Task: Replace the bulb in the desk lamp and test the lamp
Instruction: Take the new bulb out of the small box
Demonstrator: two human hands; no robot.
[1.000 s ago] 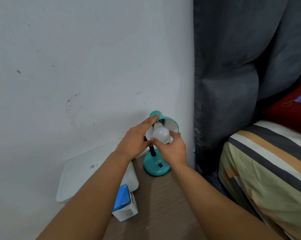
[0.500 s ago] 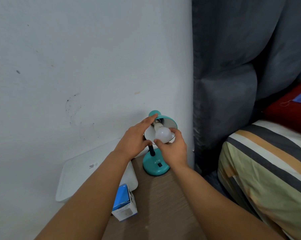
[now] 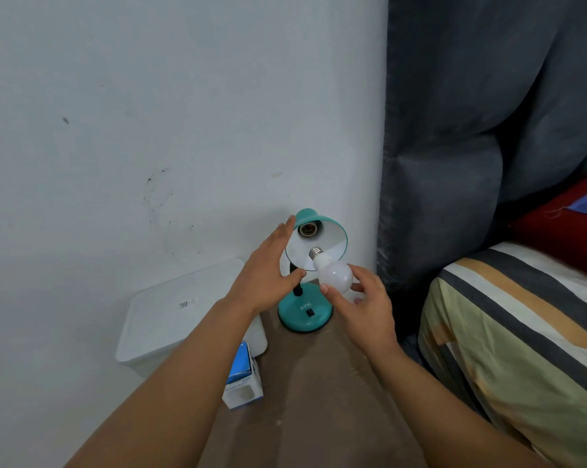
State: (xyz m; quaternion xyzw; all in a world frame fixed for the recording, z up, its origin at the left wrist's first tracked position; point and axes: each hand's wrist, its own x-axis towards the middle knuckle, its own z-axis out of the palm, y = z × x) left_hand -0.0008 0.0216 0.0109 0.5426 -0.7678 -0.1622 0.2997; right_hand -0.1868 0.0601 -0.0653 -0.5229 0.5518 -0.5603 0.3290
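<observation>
A small teal desk lamp [image 3: 305,314] stands at the back of the brown table [image 3: 319,400], against the wall. Its shade [image 3: 332,238] tilts toward me and the brass socket [image 3: 307,230] inside is bare. My right hand [image 3: 363,302] holds a white bulb [image 3: 336,275] by its globe, just below the shade, metal screw base pointing up toward the socket. My left hand [image 3: 268,275] rests on the shade's left rim, fingers spread along it and thumb under its lower edge.
A blue and white bulb box [image 3: 243,383] lies on the table's left edge. A white plastic bin [image 3: 170,319] sits left of the table by the wall. A dark curtain [image 3: 471,130] hangs to the right, with a striped bed [image 3: 521,332] and red cushion [image 3: 562,224].
The bulb sat in the socket a second ago with my right fingers around it. Now it is out of the socket and lower, held in my right hand. My left hand stays on the shade.
</observation>
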